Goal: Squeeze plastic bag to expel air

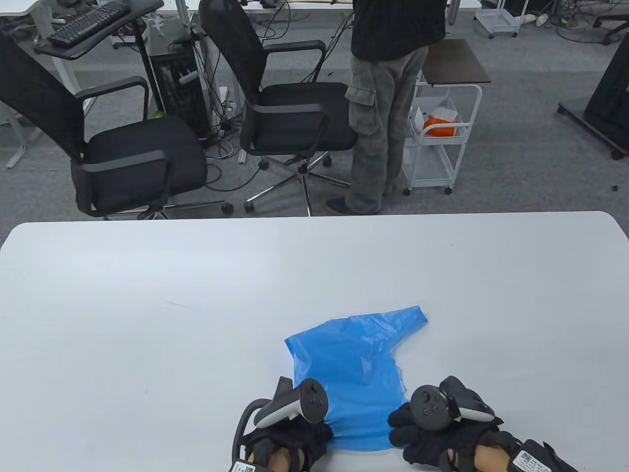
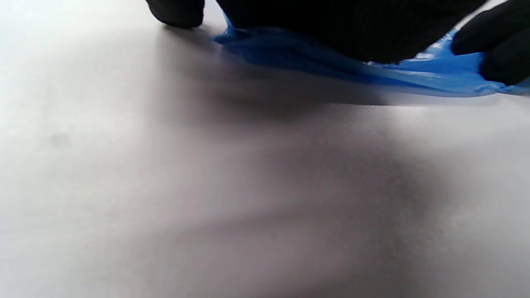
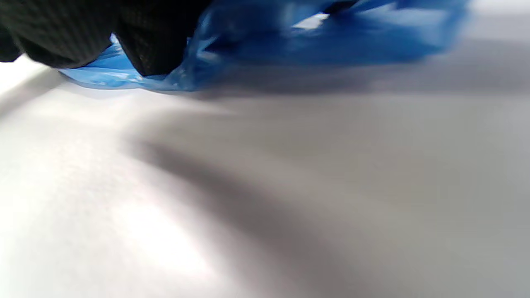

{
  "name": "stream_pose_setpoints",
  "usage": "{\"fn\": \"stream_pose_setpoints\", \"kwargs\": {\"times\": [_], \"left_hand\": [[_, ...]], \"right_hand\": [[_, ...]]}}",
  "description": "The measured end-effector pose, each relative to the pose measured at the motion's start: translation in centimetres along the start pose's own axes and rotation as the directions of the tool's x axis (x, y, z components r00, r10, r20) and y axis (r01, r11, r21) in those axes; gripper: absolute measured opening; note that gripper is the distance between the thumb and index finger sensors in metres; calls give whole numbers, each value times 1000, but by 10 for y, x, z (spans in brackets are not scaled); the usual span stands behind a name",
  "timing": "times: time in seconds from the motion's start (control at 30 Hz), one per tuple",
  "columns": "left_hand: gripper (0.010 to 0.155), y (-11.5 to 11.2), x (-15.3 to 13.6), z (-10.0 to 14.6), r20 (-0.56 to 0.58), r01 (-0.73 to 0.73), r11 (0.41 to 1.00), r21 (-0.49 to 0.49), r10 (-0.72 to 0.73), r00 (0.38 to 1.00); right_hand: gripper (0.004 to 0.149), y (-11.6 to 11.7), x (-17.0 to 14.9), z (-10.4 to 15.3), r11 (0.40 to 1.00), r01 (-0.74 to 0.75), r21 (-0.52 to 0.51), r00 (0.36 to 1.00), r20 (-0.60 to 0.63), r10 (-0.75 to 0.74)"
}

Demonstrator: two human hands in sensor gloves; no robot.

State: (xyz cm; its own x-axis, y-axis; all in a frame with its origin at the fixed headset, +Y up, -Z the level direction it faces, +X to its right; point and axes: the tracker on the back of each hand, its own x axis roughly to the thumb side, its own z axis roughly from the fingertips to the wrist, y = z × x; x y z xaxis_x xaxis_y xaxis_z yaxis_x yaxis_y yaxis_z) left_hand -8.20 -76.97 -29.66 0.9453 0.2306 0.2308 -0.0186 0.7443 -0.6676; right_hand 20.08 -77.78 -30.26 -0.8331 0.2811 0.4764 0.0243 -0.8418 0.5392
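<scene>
A blue plastic bag (image 1: 358, 354) lies flat and crumpled on the white table (image 1: 147, 295), near the front edge. My left hand (image 1: 287, 435) holds the bag's near left corner. My right hand (image 1: 417, 432) holds its near right corner. In the left wrist view the glove (image 2: 343, 25) covers the bag's edge (image 2: 314, 58), which lifts slightly off the table, and my right fingers (image 2: 497, 45) show at the far right. In the right wrist view my gloved fingers (image 3: 153, 45) press into the bunched blue film (image 3: 331, 41).
Beyond the table's far edge stand two black office chairs (image 1: 137, 152), a person (image 1: 388, 98) and a white trolley (image 1: 437, 142). The bag's far tip (image 1: 415, 314) points right.
</scene>
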Motion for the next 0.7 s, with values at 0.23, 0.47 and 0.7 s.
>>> {"fn": "stream_pose_setpoints", "kwargs": {"times": [0.23, 0.47, 0.7], "left_hand": [[52, 0, -1, 1, -6, -10, 1000, -1, 10, 1000], [51, 0, -2, 1, -15, -17, 1000, 0, 17, 1000], [53, 22, 6, 11, -55, 107, 990, 93, -103, 993]], "right_hand": [[53, 0, -41, 27, 999, 53, -7, 993, -101, -54], [50, -3, -58, 37, 992, 126, -32, 980, -153, -129], [52, -1, -56, 38, 993, 118, -33, 981, -150, -121]]}}
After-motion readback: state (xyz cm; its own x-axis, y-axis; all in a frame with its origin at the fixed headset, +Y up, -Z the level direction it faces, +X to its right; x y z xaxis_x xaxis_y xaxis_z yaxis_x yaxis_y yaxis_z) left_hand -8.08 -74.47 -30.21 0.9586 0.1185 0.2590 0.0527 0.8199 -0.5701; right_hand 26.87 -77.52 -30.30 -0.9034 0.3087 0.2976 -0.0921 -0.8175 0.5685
